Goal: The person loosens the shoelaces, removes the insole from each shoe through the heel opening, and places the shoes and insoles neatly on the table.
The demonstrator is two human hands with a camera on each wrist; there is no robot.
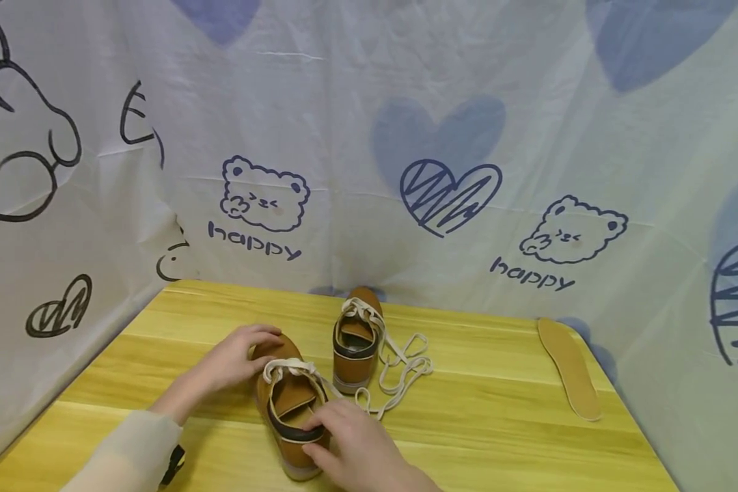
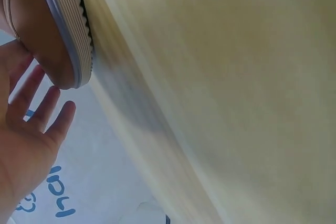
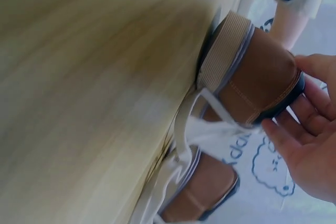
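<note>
A brown leather shoe (image 1: 294, 452) with a dark collar and off-white laces stands on the wooden table between both hands, its toe toward the back. My left hand (image 1: 236, 355) holds it by the toe, thumb near the laces; in the left wrist view the other fingers (image 2: 46, 108) spread around the toe tip. At the heel, my right hand (image 1: 359, 444) pinches the dark collar, with fingertips over the shoe opening and the thumb on the outside. The right wrist view shows the thumb on the brown heel (image 3: 268, 72).
The matching shoe (image 1: 352, 372) stands just behind, to the right. A loose off-white lace (image 1: 406, 383) trails beside it over the table (image 1: 480, 410). A tan insole (image 1: 568, 369) lies near the right edge. White printed cloth (image 1: 357, 137) hangs behind and at both sides.
</note>
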